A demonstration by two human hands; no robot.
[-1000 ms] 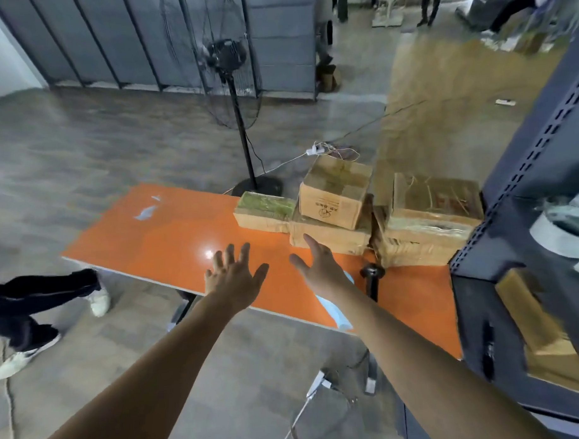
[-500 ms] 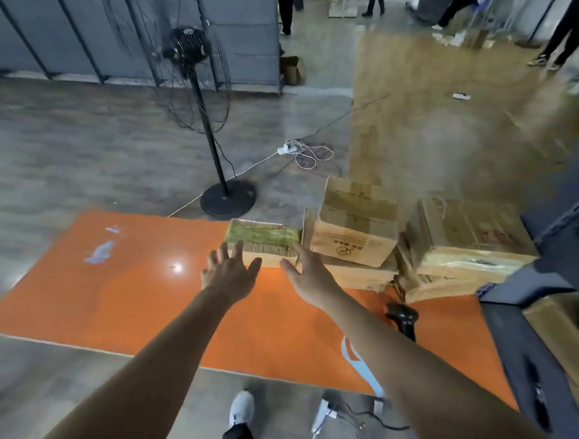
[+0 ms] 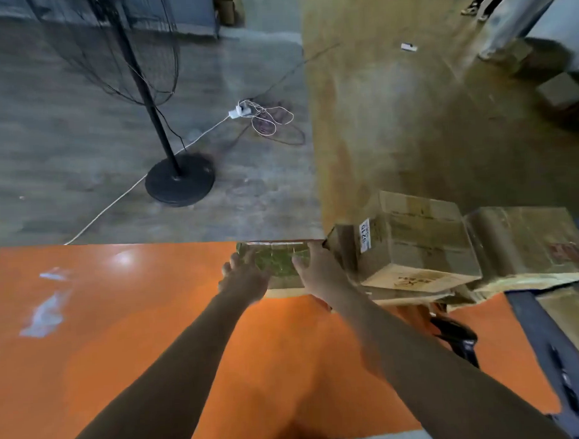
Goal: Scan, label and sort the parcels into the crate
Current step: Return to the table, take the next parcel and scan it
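A small flat parcel with a green top (image 3: 278, 262) lies at the far edge of the orange table (image 3: 121, 323). My left hand (image 3: 242, 278) is at its left end and my right hand (image 3: 316, 274) at its right end, fingers stretched forward along the parcel's sides. The blur hides whether they press on it. Right of it, a cardboard box with a white label (image 3: 413, 244) sits on a flatter box (image 3: 409, 297), beside a larger taped box (image 3: 525, 244). A black handheld scanner (image 3: 456, 341) stands on the table near my right forearm.
A dark blue metal rack (image 3: 549, 358) borders the table's right side. Beyond the table stand a pedestal fan's base (image 3: 180, 180) and a white power strip with coiled cables (image 3: 241, 111). People's legs (image 3: 484, 2) show at the top right.
I have come closer to the table. Both hands went forward from above the table's near part to the two ends of the green-topped parcel.
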